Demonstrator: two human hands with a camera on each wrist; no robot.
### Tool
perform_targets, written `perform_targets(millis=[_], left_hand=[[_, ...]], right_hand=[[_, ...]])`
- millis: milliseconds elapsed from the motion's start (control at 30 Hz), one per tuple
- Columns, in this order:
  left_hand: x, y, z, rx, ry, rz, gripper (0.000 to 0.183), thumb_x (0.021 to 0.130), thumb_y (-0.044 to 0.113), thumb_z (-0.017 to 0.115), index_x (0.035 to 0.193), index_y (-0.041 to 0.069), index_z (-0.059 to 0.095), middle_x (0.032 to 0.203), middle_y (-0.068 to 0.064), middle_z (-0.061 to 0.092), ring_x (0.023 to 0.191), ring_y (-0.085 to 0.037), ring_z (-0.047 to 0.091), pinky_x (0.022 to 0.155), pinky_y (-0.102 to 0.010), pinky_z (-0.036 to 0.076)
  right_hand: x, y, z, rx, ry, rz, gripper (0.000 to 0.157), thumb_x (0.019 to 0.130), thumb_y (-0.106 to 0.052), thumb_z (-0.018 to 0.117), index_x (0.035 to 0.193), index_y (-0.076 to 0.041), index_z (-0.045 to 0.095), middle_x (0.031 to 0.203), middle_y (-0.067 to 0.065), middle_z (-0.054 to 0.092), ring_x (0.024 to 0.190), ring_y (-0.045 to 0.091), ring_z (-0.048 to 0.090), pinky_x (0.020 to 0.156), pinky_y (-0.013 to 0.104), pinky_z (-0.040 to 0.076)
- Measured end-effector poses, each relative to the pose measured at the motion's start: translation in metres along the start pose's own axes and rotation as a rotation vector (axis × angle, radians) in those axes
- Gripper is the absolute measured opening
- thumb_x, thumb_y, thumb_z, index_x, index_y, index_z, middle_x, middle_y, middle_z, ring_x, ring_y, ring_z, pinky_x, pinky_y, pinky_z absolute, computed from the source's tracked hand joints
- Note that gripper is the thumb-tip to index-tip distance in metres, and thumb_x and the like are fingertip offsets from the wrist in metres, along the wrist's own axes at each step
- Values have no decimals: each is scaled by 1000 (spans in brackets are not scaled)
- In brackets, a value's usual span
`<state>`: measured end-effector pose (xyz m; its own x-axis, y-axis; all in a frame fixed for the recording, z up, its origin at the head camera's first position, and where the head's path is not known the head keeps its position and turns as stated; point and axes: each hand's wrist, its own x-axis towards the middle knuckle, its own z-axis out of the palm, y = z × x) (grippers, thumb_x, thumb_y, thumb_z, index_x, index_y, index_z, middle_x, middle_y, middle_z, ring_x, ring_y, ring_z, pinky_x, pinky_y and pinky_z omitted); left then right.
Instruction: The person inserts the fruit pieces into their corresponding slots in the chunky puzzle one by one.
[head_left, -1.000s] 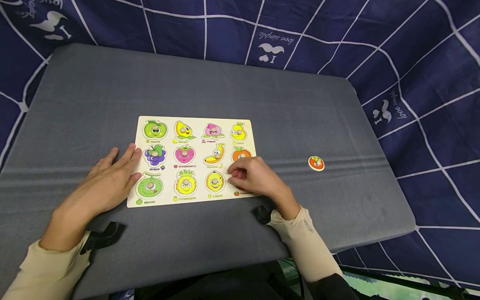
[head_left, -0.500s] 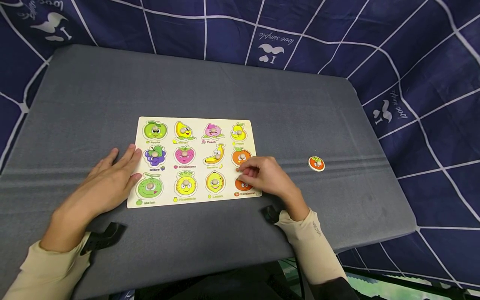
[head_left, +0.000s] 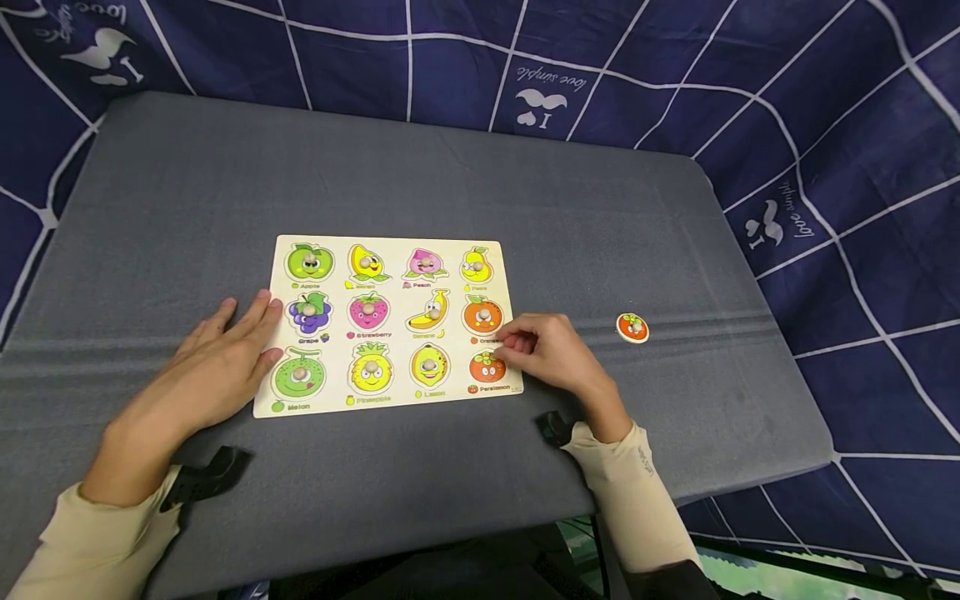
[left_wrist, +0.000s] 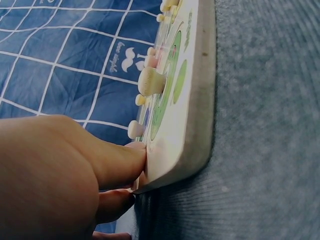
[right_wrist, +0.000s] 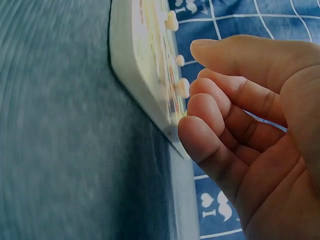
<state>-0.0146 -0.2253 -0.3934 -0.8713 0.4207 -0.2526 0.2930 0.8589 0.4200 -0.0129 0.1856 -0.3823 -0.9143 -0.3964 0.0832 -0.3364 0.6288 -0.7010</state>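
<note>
A cream fruit peg puzzle board point(head_left: 393, 367) lies on the grey table, its cut-outs filled with knobbed pieces such as an apple, grape and melon. My left hand point(head_left: 213, 371) lies at the board's left edge, fingers extended. In the left wrist view its thumb point(left_wrist: 117, 162) touches the board's edge. At the right edge is my right hand point(head_left: 558, 354), beside the orange piece point(head_left: 482, 315) and the persimmon piece point(head_left: 487, 367). The right wrist view shows its fingers point(right_wrist: 200, 137) loosely curled, thumb apart, nothing between them.
To the right of the board, a small round orange-red piece with a knob point(head_left: 632, 327) lies on the grey table point(head_left: 420, 183). A dark blue curtain with white lines point(head_left: 450, 67) hangs behind and beside the table.
My right hand has drawn back to the right from over the board, uncovering the orange and persimmon pieces. My left hand has stayed at the left edge.
</note>
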Motion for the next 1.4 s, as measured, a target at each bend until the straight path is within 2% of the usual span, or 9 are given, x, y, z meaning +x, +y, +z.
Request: perform_targets(millis=[233,600,1067,1400], left_hand=[[0,-1,1,3,13,6,62,105,18,46,153,-8,16,159,-29,7,139,-63,3,105,-75,7],[-1,-2,1,4,9,8,62,105,18,47,153,-8,16,160,-29,7,138,-63,4,105,-75,8],[0,-2,1,2,18,11,63,105,17,48,153,-8,16,159,-30,8,139,-63,4,106,-75,8],[0,-3,0,-14,10,17,62,106,19,46,154,-7,16,160,-28,8,140,-61,3,104,-76,9]], right_hand=[[-4,7,-5,2,13,29,11,79,-6,82,88,-4,75,72,-3,65,62,8,60,56,23,50],[-10,22,-16,-31,63,19,14,79,-5,82,91,-2,76,72,-2,67,62,9,60,56,23,50],[-22,38,-35,-17,106,119,12,80,-2,80,91,1,75,73,1,67,64,10,61,58,19,48],[-29,48,-43,-12,142,145,12,80,2,79,90,4,74,72,5,67,63,9,59,57,15,47]])
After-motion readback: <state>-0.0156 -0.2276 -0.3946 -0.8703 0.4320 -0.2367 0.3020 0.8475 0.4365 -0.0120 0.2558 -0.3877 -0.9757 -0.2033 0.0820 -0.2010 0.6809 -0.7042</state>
